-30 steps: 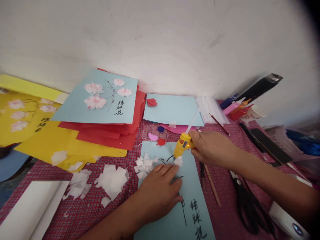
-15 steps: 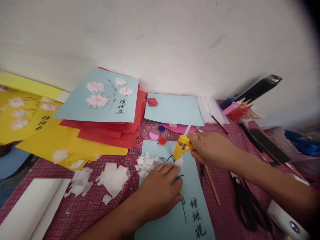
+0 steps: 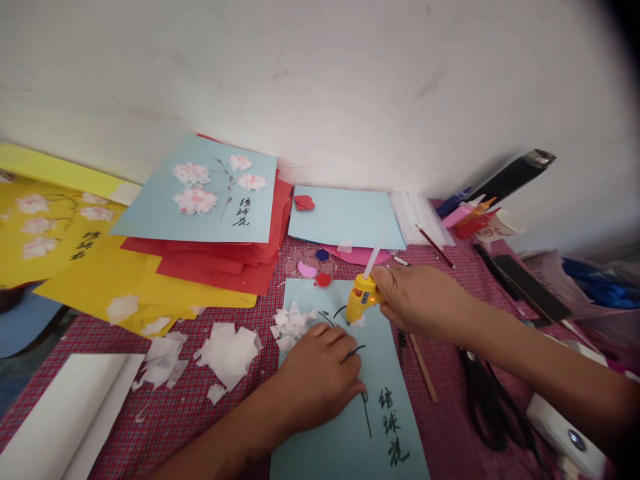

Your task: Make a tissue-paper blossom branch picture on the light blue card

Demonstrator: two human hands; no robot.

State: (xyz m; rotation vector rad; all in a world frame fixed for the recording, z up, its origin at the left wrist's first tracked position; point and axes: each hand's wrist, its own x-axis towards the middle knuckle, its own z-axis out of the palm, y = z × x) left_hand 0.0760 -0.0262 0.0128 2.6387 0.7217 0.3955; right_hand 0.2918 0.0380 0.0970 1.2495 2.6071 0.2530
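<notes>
My right hand (image 3: pixel 417 297) grips a small yellow glue gun (image 3: pixel 358 301), with a clear glue stick out of its top and its nozzle pointing down. The nozzle is low over a light blue sheet (image 3: pixel 345 453) bearing black brush-drawn stems and characters; beside it a small white paper tuft (image 3: pixel 359 322) shows. My left hand (image 3: pixel 320 373) rests on the sheet, fingers loosely bent, their tips partly out of sight. By its knuckles, a white paper flower (image 3: pixel 293 321) lies at the sheet's left edge. Loose white paper petals (image 3: pixel 227 353) are heaped on the checked cloth.
A finished blue flower card (image 3: pixel 145 207) tops a red paper stack (image 3: pixel 270 267). A paint palette (image 3: pixel 306 269) stands behind the sheet. Black scissors (image 3: pixel 483 407), a pencil (image 3: pixel 424 370) and a white box (image 3: pixel 565 427) lie at the right; a wall rises behind.
The glue gun has moved slightly left and down, closer to the white tuft. My left fingers have drawn in and bent a little more. The view has shifted slightly.
</notes>
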